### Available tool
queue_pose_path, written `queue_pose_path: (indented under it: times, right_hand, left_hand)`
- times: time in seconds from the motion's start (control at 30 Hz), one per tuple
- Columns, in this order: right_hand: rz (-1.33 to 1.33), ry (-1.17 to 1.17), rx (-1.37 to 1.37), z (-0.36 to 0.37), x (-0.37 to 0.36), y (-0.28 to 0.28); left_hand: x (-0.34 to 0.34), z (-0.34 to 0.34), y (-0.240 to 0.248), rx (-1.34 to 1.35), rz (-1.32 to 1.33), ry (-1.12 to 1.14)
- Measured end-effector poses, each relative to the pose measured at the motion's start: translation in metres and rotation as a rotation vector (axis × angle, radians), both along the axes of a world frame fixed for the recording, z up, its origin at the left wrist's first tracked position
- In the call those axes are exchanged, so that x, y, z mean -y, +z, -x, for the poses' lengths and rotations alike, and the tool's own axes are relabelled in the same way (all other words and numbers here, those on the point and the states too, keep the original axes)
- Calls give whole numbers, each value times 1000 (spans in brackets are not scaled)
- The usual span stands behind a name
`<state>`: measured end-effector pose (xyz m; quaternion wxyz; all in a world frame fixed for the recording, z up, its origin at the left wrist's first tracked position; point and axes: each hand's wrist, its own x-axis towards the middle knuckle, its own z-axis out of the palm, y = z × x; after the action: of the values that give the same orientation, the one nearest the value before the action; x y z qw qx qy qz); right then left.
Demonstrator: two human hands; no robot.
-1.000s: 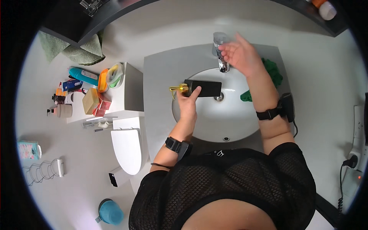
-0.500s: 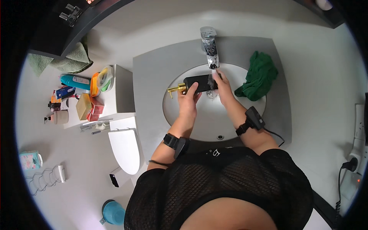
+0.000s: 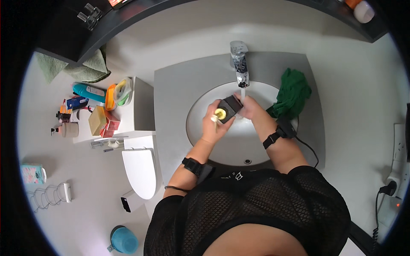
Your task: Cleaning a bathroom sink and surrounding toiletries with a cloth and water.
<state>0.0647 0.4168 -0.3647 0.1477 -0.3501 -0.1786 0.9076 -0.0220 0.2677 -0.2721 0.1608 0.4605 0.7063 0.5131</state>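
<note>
A black soap dispenser (image 3: 231,105) with a gold pump (image 3: 220,114) is held over the white washbasin (image 3: 200,138), its pump end tilted up toward me. My left hand (image 3: 212,128) is closed around the bottle, thumb and fingers on opposite sides. At the bottle's lower end is my right hand (image 3: 252,109), its fingers against the bottle and partly hidden behind it. Water runs from the chrome faucet (image 3: 241,68) beside that hand. Both wrists wear black strapped devices.
A bunched green cloth (image 3: 293,91) lies on the grey counter (image 3: 171,102) at the basin's right. To the left, a white cabinet (image 3: 144,104) carries bottles and boxes. A white toilet lid (image 3: 140,170) is below it. A dark shelf (image 3: 141,17) curves overhead.
The dispenser has turned from lying sideways to having its pump facing up toward me. Both hands have shifted with it, and the whole view has moved slightly.
</note>
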Motion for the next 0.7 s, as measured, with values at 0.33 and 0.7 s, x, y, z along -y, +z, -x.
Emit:
queue_pose_path:
  times: [0.33, 0.7]
  right_hand:
    - [-987, 274, 742, -20, -11, -2]
    - [95, 1, -72, -12, 25, 33]
  left_hand:
    - [-3, -8, -11, -532, -130, -285]
    - [19, 23, -7, 510, 94, -200]
